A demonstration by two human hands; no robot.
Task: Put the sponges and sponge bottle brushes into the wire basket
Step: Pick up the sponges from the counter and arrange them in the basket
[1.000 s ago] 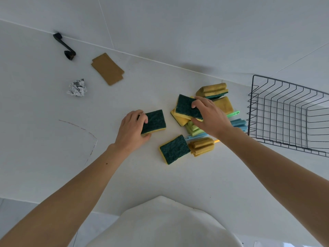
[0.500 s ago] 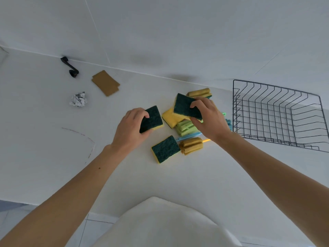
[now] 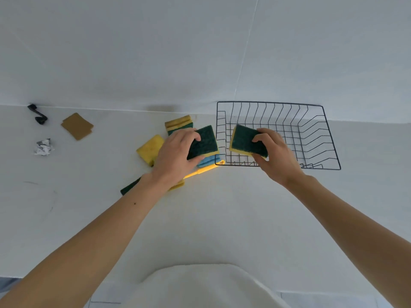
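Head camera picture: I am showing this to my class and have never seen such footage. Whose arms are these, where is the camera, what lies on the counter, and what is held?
The camera sits on a person's head, looking down at their own bare arms. The left hand grips a green-topped sponge above the pile. The right hand holds another sponge over the empty wire basket. On the white counter lie more sponges, a yellow sponge, brush handles, brown cards and crumpled foil.

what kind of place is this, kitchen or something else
Probably a staged work table, not clearly a kitchen: a plain white table against a bare white wall, with no sink or tap in view. On it lie only the wire basket, loose sponges and scraps like cardboard pieces.
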